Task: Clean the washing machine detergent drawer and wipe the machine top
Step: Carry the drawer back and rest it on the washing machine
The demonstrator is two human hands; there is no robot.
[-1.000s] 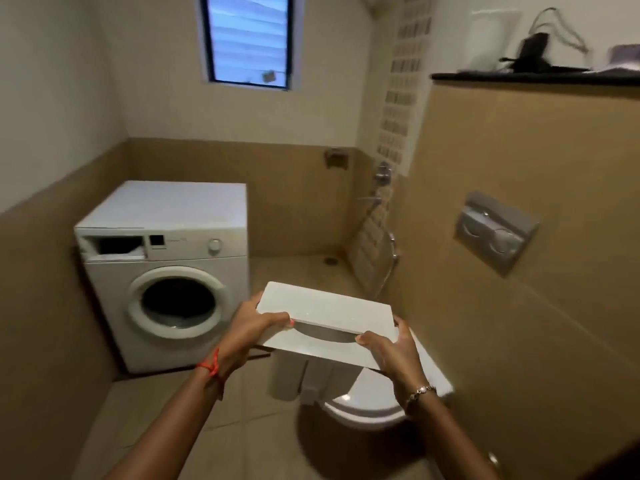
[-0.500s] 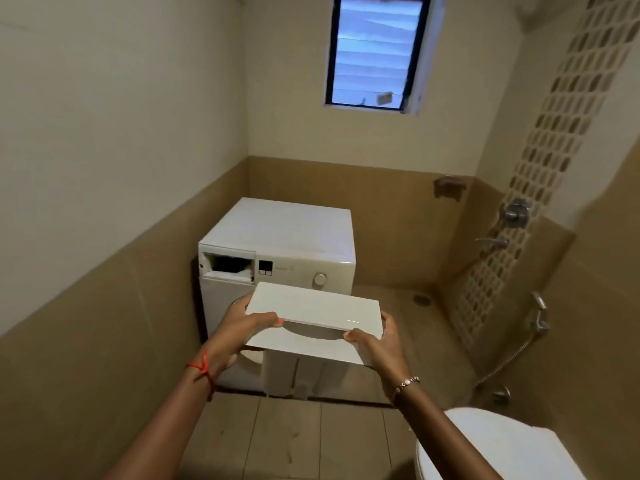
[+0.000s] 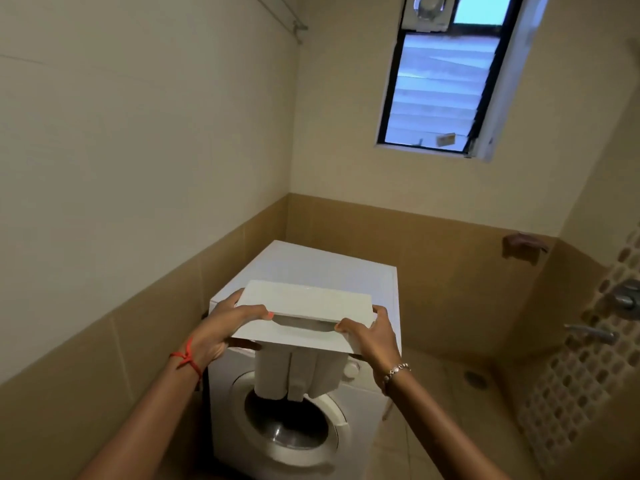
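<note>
I hold the white detergent drawer (image 3: 304, 303) in the air in front of the washing machine, front panel toward me and its compartments hanging down. My left hand (image 3: 225, 327) grips the drawer's left end. My right hand (image 3: 370, 337) grips its right end. The white front-loading washing machine (image 3: 325, 265) stands against the left wall, its flat top bare. The drawer hides the machine's control panel and drawer slot. The round door (image 3: 294, 424) shows below the drawer.
A tiled wall runs close along the left. A louvred window (image 3: 440, 91) sits high on the far wall. Taps (image 3: 595, 332) and a perforated tile strip are on the right wall. A floor drain (image 3: 476, 378) lies right of the machine.
I have walked closer to the washing machine, carrying the drawer in both hands. The toilet has dropped out of view, and the drawer now covers the machine's control panel.
</note>
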